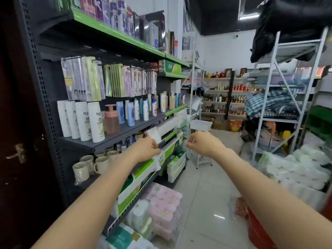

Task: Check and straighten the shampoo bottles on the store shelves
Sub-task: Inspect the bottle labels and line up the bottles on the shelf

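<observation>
Your left hand (147, 148) pinches a white packet (154, 134) below the shampoo bottles (84, 120). Your right hand (199, 143) hangs loosely curled and empty, well right of them.

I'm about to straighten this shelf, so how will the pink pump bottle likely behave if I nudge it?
The pink pump bottle looks squat and wide-based, so it probably slides rather than tips. Its see-through body seems mostly full, so likely heavy for its size. The broad pump head sits high; pushing there may rock it toward the tall white bottles beside it.
</observation>
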`<action>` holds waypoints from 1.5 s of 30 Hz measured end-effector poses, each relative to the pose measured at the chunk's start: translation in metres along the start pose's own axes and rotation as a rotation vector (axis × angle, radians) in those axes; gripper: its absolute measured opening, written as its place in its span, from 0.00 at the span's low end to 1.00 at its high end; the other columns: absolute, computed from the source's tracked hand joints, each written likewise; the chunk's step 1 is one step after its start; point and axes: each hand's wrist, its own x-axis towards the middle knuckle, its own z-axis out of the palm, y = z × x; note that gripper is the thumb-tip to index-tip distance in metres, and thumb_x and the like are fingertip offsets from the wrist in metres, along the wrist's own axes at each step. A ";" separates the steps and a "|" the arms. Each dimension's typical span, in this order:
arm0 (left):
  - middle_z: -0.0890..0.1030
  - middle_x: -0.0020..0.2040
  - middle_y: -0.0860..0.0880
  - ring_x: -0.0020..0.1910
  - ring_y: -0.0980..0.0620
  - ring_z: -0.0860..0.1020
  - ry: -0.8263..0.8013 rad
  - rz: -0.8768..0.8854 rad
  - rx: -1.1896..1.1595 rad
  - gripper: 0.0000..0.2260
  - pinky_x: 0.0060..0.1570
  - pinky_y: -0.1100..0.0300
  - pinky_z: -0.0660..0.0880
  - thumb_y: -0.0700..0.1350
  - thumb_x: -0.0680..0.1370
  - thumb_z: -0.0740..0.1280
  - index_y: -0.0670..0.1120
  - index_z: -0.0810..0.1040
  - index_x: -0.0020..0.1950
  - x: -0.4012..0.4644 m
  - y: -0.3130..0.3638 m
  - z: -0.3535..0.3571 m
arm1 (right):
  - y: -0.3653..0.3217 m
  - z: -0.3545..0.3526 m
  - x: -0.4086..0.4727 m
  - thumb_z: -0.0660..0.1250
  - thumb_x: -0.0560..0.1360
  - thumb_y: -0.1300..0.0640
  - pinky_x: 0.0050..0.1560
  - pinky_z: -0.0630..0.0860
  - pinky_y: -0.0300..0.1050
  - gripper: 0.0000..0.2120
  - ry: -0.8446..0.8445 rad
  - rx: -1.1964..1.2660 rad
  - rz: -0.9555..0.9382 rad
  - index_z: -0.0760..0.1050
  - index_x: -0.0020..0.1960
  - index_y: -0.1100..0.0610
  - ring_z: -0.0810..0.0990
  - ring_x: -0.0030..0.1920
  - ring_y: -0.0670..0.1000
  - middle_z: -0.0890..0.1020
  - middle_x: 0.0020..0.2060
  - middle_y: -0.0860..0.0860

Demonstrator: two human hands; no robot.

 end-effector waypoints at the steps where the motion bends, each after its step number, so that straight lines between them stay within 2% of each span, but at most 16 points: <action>1: 0.78 0.60 0.44 0.57 0.47 0.76 -0.039 0.014 -0.009 0.15 0.54 0.56 0.72 0.50 0.78 0.64 0.44 0.77 0.61 0.007 0.002 0.005 | 0.004 0.006 0.005 0.62 0.77 0.48 0.50 0.78 0.54 0.16 -0.007 -0.004 0.014 0.77 0.54 0.60 0.79 0.47 0.58 0.81 0.48 0.57; 4: 0.77 0.62 0.46 0.59 0.48 0.76 -0.083 0.052 -0.007 0.16 0.56 0.57 0.72 0.51 0.78 0.65 0.45 0.76 0.63 0.038 -0.001 0.028 | 0.023 0.024 0.020 0.61 0.77 0.48 0.49 0.78 0.55 0.17 -0.033 -0.011 0.036 0.77 0.54 0.61 0.79 0.48 0.59 0.82 0.49 0.58; 7: 0.78 0.60 0.45 0.56 0.48 0.77 -0.088 0.059 -0.044 0.17 0.55 0.56 0.73 0.52 0.78 0.64 0.46 0.75 0.64 0.076 0.001 0.056 | 0.058 0.043 0.044 0.61 0.77 0.47 0.47 0.78 0.53 0.15 -0.039 -0.003 0.029 0.78 0.53 0.57 0.79 0.48 0.57 0.82 0.48 0.55; 10: 0.79 0.58 0.48 0.55 0.49 0.77 -0.020 0.087 -0.085 0.15 0.57 0.53 0.74 0.52 0.78 0.64 0.47 0.75 0.62 0.117 0.012 0.079 | 0.098 0.056 0.074 0.61 0.78 0.46 0.46 0.76 0.50 0.13 -0.036 0.013 0.030 0.77 0.53 0.53 0.77 0.52 0.55 0.82 0.49 0.54; 12: 0.79 0.58 0.49 0.55 0.50 0.77 0.023 0.099 -0.094 0.14 0.57 0.53 0.74 0.51 0.78 0.63 0.49 0.75 0.62 0.148 0.025 0.093 | 0.126 0.062 0.097 0.60 0.78 0.47 0.48 0.76 0.51 0.13 -0.028 0.027 0.030 0.77 0.55 0.53 0.76 0.54 0.54 0.81 0.52 0.54; 14: 0.80 0.57 0.49 0.54 0.50 0.78 0.031 0.104 -0.087 0.14 0.56 0.53 0.74 0.51 0.78 0.64 0.49 0.75 0.62 0.184 0.037 0.107 | 0.156 0.065 0.123 0.60 0.78 0.48 0.49 0.77 0.51 0.13 -0.034 0.034 0.030 0.77 0.56 0.54 0.78 0.53 0.56 0.81 0.53 0.54; 17: 0.79 0.56 0.50 0.52 0.50 0.78 0.002 0.083 -0.083 0.14 0.53 0.52 0.76 0.53 0.77 0.63 0.51 0.75 0.61 0.235 0.051 0.130 | 0.197 0.070 0.159 0.60 0.78 0.49 0.48 0.78 0.52 0.13 -0.050 0.039 0.037 0.77 0.54 0.56 0.80 0.49 0.57 0.82 0.50 0.55; 22: 0.79 0.54 0.49 0.51 0.51 0.77 -0.084 0.071 -0.067 0.15 0.50 0.57 0.73 0.51 0.78 0.63 0.48 0.75 0.63 0.315 0.069 0.162 | 0.259 0.085 0.216 0.59 0.78 0.48 0.46 0.75 0.49 0.12 -0.053 0.052 0.056 0.76 0.55 0.53 0.79 0.51 0.56 0.81 0.51 0.53; 25: 0.78 0.50 0.52 0.50 0.52 0.76 -0.135 0.068 -0.064 0.15 0.49 0.58 0.72 0.52 0.78 0.63 0.49 0.75 0.63 0.366 0.072 0.180 | 0.292 0.098 0.255 0.59 0.77 0.48 0.45 0.75 0.49 0.12 -0.070 0.050 0.079 0.76 0.54 0.53 0.79 0.50 0.57 0.81 0.51 0.55; 27: 0.77 0.49 0.53 0.49 0.53 0.75 -0.139 0.064 -0.072 0.15 0.47 0.60 0.70 0.52 0.78 0.63 0.49 0.75 0.63 0.402 0.071 0.193 | 0.312 0.107 0.284 0.59 0.77 0.49 0.46 0.74 0.48 0.12 -0.090 0.041 0.089 0.76 0.56 0.53 0.78 0.52 0.57 0.80 0.53 0.54; 30: 0.79 0.53 0.50 0.50 0.53 0.75 -0.150 0.071 -0.057 0.16 0.47 0.60 0.68 0.52 0.78 0.64 0.48 0.75 0.63 0.463 0.067 0.209 | 0.342 0.122 0.336 0.59 0.78 0.49 0.47 0.74 0.49 0.13 -0.091 0.024 0.114 0.75 0.58 0.53 0.78 0.53 0.57 0.80 0.54 0.55; 34: 0.80 0.54 0.49 0.52 0.51 0.77 -0.158 0.081 -0.045 0.16 0.49 0.57 0.74 0.51 0.78 0.63 0.47 0.74 0.63 0.556 0.057 0.226 | 0.380 0.137 0.419 0.58 0.77 0.50 0.49 0.75 0.49 0.14 -0.090 0.029 0.165 0.76 0.59 0.53 0.78 0.53 0.58 0.80 0.54 0.55; 37: 0.79 0.54 0.48 0.50 0.51 0.76 -0.158 0.085 -0.067 0.15 0.45 0.59 0.71 0.51 0.78 0.63 0.46 0.75 0.62 0.627 0.053 0.234 | 0.408 0.143 0.481 0.58 0.78 0.51 0.46 0.74 0.48 0.13 -0.094 0.040 0.182 0.76 0.58 0.53 0.78 0.51 0.57 0.81 0.52 0.54; 42: 0.79 0.52 0.49 0.47 0.53 0.76 -0.104 0.074 -0.111 0.14 0.41 0.60 0.69 0.50 0.79 0.63 0.46 0.75 0.62 0.731 0.052 0.249 | 0.455 0.154 0.571 0.58 0.79 0.51 0.46 0.75 0.48 0.13 -0.046 0.104 0.209 0.75 0.59 0.54 0.79 0.50 0.55 0.81 0.51 0.53; 45: 0.80 0.52 0.50 0.48 0.52 0.76 -0.042 0.056 -0.069 0.14 0.43 0.58 0.72 0.51 0.78 0.63 0.48 0.75 0.61 0.792 0.053 0.260 | 0.487 0.162 0.622 0.58 0.79 0.50 0.45 0.74 0.47 0.14 -0.025 0.129 0.230 0.75 0.59 0.54 0.79 0.50 0.54 0.81 0.51 0.52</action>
